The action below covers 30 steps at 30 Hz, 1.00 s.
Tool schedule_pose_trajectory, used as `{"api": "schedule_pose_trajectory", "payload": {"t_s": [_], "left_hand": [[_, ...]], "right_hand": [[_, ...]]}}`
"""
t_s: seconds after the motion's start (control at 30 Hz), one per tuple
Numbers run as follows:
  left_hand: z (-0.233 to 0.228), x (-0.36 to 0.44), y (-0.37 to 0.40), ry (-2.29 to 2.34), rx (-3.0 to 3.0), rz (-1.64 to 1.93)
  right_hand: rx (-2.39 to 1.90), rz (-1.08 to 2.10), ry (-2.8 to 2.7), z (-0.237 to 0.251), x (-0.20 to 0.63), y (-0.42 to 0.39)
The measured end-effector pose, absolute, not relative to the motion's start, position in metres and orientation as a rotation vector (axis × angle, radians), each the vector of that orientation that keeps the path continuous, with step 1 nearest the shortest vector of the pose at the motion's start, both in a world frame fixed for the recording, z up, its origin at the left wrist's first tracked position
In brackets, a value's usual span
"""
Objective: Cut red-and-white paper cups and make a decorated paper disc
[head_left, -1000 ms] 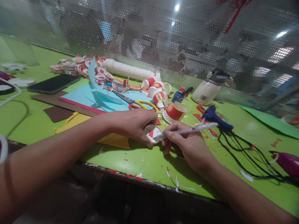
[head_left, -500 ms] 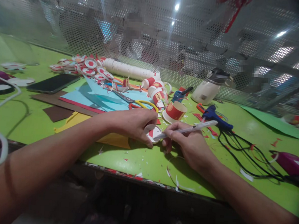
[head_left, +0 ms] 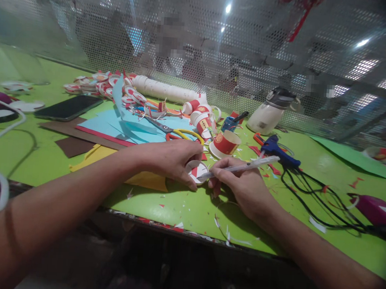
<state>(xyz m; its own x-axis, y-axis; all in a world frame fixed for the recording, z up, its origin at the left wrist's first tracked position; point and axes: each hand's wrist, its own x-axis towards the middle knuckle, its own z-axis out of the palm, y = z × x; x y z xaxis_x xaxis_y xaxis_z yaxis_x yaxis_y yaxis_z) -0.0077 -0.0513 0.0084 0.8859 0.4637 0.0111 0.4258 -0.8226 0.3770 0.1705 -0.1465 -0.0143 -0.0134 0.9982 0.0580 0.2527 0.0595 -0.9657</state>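
My left hand point(head_left: 178, 161) grips the left edge of a small round paper cup base point(head_left: 196, 171), white with a red patch, against the table. In my right hand point(head_left: 235, 180) is a white pen point(head_left: 254, 163), its tip touching the face of the disc. Just behind my hands stands a cut-down red and white paper cup point(head_left: 225, 144). Yellow and red handled scissors point(head_left: 185, 136) lie behind my left hand, partly on light blue paper point(head_left: 124, 126). Yellow paper point(head_left: 147, 179) sticks out under my left forearm.
A blue glue gun point(head_left: 280, 150) with a black cord lies right, near a purple object point(head_left: 378, 212). Behind are a white kettle point(head_left: 269, 112), an ink bottle point(head_left: 229, 123), a white tube of stacked cups point(head_left: 167, 90), and a phone point(head_left: 68, 107). Paper scraps litter the green table point(head_left: 171, 209).
The light blue sheet's raised edge at the back has curled up more steeply. Both hands hold nearly the same place, pen tip still at the disc.
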Motion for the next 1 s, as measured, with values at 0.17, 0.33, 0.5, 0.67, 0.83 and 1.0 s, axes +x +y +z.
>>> {"api": "schedule_pose_trajectory", "payload": {"t_s": [0.17,0.33,0.5,0.67,0.83,1.0], "left_hand": [[0.0082,-0.0071,-0.0512,0.659,2.685,0.143],[0.0098,-0.0068,-0.0528,0.675,2.687,0.134],[0.0099,-0.0070,-0.0531,0.666,2.694,0.145],[0.0093,-0.0073,-0.0525,0.658,2.689,0.143],[0.0091,-0.0074,-0.0521,0.660,2.683,0.141],[0.0086,-0.0075,-0.0514,0.661,2.675,0.129]], "right_hand": [[-1.307,1.083,-1.399,-0.0173,0.1727,-0.1453],[-1.281,1.086,-1.369,-0.0206,0.1740,-0.1433],[-1.301,1.065,-1.390,-0.0174,0.1720,-0.1449],[-1.331,1.044,-1.408,-0.0158,0.1711,-0.1460],[-1.346,1.041,-1.427,-0.0160,0.1716,-0.1459],[-1.335,1.069,-1.406,-0.0166,0.1720,-0.1459]]}}
